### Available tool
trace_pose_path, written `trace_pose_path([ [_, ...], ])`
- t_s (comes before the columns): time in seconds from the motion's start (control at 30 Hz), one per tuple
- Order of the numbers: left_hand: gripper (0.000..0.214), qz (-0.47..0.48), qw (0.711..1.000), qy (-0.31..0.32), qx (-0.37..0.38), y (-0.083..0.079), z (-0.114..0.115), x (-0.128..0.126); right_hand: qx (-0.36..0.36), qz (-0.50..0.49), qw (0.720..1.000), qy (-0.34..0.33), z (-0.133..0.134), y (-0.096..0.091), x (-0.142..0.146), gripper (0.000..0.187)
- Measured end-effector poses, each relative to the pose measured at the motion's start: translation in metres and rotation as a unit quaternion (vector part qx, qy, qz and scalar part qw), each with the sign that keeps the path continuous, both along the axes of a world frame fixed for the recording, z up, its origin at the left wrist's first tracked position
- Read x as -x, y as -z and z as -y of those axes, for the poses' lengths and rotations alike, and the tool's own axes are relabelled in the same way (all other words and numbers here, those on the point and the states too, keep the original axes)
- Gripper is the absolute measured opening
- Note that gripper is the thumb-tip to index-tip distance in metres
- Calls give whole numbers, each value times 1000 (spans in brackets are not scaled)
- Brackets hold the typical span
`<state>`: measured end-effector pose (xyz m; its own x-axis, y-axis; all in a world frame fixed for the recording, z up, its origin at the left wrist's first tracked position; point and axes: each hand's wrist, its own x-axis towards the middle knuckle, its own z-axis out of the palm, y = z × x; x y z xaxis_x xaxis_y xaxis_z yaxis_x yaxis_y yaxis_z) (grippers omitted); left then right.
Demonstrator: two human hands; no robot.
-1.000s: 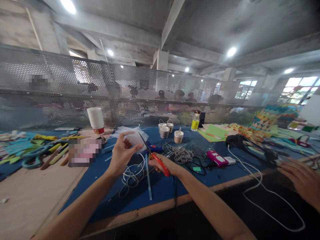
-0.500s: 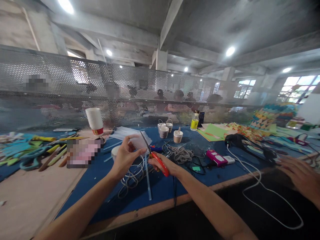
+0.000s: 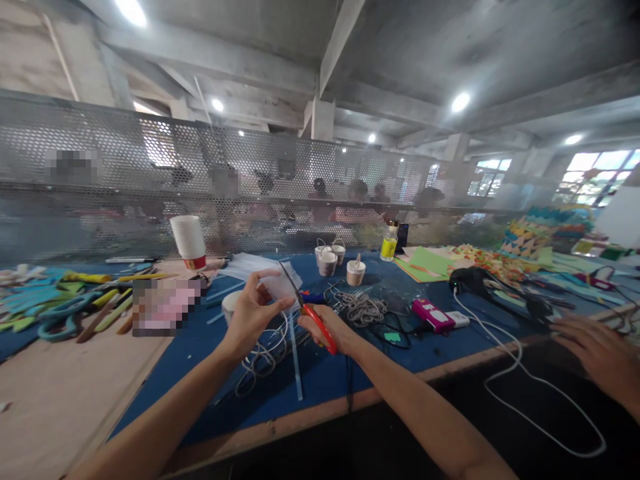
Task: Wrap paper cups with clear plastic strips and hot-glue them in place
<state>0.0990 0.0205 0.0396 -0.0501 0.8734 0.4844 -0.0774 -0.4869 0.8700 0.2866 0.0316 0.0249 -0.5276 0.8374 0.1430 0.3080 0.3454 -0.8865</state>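
Observation:
My left hand (image 3: 250, 313) is raised over the blue mat (image 3: 325, 373) and pinches a thin, pale translucent sheet (image 3: 280, 287) between thumb and fingers. My right hand (image 3: 327, 327) grips red-handled scissors (image 3: 313, 313); their blades point up and to the left and meet the sheet's edge. Under both hands lies a coil of white cord (image 3: 265, 350) and a clear glue stick (image 3: 297, 360).
A stack of paper cups (image 3: 189, 240), small cups with twine (image 3: 330, 260), a yellow bottle (image 3: 389, 245), a pink device (image 3: 433, 315) and a black glue gun with white cable (image 3: 475, 283) sit on the mat. Another person's hand (image 3: 597, 353) rests at right. Perforated metal screen behind.
My left hand turned the sheet and closed its fingers onto it, while the scissors shifted slightly up against the sheet. The other person's hand edged left.

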Motion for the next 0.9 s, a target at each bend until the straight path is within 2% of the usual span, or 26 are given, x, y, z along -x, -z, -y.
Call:
trace_pose_path([
  [0.57,65,15,1000,7,-6,-2,3,-2,-105,43,993,30,1,-4,1,25],
  [0.9,64,3,1000,-9,-26,-8,12,-5,-160,43,986,36,3,-3,0,20],
])
